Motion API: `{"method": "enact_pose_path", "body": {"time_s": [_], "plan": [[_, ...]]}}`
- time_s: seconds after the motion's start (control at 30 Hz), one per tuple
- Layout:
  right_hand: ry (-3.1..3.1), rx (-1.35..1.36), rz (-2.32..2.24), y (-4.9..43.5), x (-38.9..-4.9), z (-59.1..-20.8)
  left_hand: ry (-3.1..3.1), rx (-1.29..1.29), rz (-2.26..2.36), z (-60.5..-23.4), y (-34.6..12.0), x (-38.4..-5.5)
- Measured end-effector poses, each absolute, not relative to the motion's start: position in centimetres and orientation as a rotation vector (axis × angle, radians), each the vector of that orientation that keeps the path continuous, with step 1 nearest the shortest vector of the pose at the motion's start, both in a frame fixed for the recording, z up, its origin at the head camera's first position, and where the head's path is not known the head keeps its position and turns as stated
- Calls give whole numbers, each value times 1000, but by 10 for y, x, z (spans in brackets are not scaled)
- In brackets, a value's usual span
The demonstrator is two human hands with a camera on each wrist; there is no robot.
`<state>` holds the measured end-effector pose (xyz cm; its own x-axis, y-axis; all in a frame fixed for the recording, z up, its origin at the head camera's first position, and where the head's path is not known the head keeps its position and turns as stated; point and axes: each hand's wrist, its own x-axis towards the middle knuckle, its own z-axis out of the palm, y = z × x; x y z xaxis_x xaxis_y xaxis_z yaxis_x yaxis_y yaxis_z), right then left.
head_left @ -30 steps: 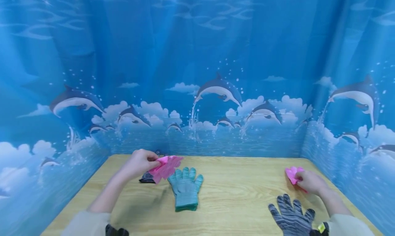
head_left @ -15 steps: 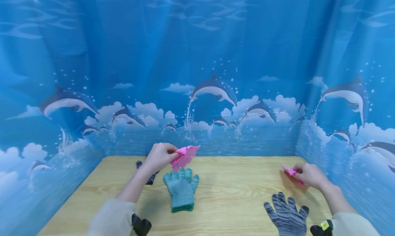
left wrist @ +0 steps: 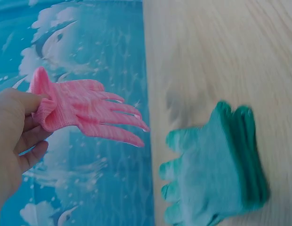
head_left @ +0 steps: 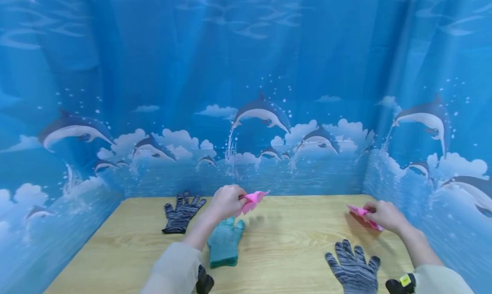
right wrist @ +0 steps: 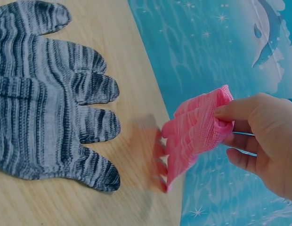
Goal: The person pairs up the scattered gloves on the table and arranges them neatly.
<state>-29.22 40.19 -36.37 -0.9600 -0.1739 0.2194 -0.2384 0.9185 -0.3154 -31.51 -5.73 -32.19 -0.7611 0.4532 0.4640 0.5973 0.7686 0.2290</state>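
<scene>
My left hand (head_left: 226, 202) pinches a pink knit glove (left wrist: 89, 108) by its cuff, above the table behind the green gloves. In the left wrist view its fingers point away from my hand. At the far right, my right hand (head_left: 386, 216) holds another pink glove (right wrist: 198, 127) by the cuff, its fingers hanging down near the table. Below my left arm lies a stack of green gloves (head_left: 224, 245), partly covered by that arm in the head view. A grey-black striped glove (head_left: 355, 266) lies flat in front of my right hand.
Another grey-black striped glove (head_left: 178, 217) lies at the back left of the wooden table (head_left: 284, 251). A blue dolphin-print curtain (head_left: 246, 72) surrounds the back and sides. Dark devices sit on both wrists.
My left hand has carried its pink glove rightward, from beside the green gloves to behind them, uncovering the left striped glove. The right pink glove now appears more edge-on in the head view.
</scene>
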Motion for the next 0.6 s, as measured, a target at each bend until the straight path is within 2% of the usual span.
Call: {"method": "enact_pose_path", "body": {"time_s": [0.17,0.3,0.6], "plan": [[-2866,308,513,403,-291,-360,-2549,-902,-413,-334,-38,-319],[-2862,291,529,401,-289,-356,-2410,-991,-133,-349,-22,-322],[-2865,278,502,401,-286,-352,-2304,-1102,317,-374,10,-308]]}}
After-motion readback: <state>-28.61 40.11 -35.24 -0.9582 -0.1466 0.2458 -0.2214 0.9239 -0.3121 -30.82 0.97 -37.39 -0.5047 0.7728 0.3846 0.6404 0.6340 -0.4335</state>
